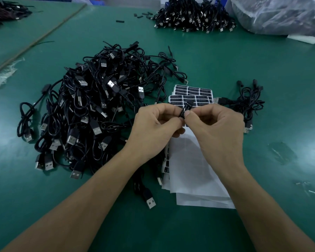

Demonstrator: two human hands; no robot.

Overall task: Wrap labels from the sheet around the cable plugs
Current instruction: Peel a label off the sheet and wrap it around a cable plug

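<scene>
My left hand and my right hand meet above the label sheets, and both pinch a small black cable plug that carries a black label with white print. The plug stands tilted between my fingertips, its top end showing. Its cable hangs below my left wrist and ends in a USB plug on the mat. Two label sheets with rows of black labels lie just beyond my hands. A big tangled pile of black USB cables lies to the left.
White backing sheets lie under my right forearm. A small bunch of cables sits to the right of the sheets. Another cable heap and a clear plastic bag sit at the back of the green mat.
</scene>
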